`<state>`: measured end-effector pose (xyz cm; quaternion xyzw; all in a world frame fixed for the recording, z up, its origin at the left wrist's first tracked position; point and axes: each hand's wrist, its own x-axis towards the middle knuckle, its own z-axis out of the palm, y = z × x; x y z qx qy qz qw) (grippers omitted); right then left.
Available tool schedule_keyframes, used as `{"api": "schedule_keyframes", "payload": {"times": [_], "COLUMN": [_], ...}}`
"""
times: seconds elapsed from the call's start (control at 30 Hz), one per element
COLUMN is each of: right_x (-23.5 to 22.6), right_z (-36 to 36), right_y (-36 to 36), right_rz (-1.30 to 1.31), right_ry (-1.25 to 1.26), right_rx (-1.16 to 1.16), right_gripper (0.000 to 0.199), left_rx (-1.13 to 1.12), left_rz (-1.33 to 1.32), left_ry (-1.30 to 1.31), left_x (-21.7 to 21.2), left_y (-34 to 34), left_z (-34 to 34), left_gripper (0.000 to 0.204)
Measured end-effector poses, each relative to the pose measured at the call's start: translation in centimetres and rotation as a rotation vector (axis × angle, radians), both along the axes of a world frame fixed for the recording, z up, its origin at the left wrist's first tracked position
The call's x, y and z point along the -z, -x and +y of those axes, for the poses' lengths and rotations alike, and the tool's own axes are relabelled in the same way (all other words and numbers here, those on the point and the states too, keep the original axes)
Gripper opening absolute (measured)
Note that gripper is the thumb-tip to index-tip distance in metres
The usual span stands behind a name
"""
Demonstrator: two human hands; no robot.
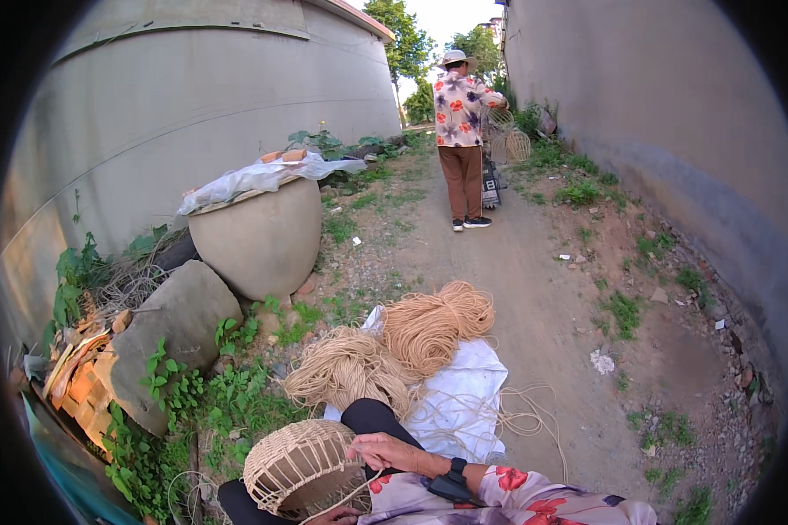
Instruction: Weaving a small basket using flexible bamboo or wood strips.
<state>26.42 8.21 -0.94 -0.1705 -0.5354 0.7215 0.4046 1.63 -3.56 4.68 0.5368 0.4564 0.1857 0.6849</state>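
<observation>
Woven cane made a half-done basket (302, 464) on the person's lap. The right hand (385, 452) pinched a thin cane strand (346, 499) beside it; the left hand (333, 517) was too hidden to tell.

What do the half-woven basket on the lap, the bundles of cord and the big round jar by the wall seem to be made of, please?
Basket: pale tan cord woven over thin ribs, matte; the open gaps show the frame, material unclear.
Cord bundles: looks like twisted straw or paper cord, dry and fibrous, unglazed beige.
Round jar: probably earthenware or cement, dull grey-buff, rough surface, covered by a clear plastic sheet.
</observation>
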Motion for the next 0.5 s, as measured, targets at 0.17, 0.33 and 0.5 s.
{"api": "schedule_keyframes", "payload": {"times": [0.17,0.33,0.5], "right_x": [-0.7,0.3,0.9], "right_z": [-0.3,0.2,1.0], "right_y": [0.1,0.4,0.0], "right_rz": [-0.01,0.053,0.123], "right_ry": [0.048,0.044,0.038], "right_rx": [0.007,0.01,-0.056], "right_gripper": [0.034,0.035,0.033], "left_rx": [0.063,0.027,0.003], "left_rz": [0.18,0.163,0.163], "left_ry": [-0.056,-0.041,-0.02], "left_x": [4.1,0.5,-0.7], "left_y": [1.3,0.0,0.0], "left_z": [1.6,0.5,-0.2], "left_gripper": [0.029,0.029,0.03]}}
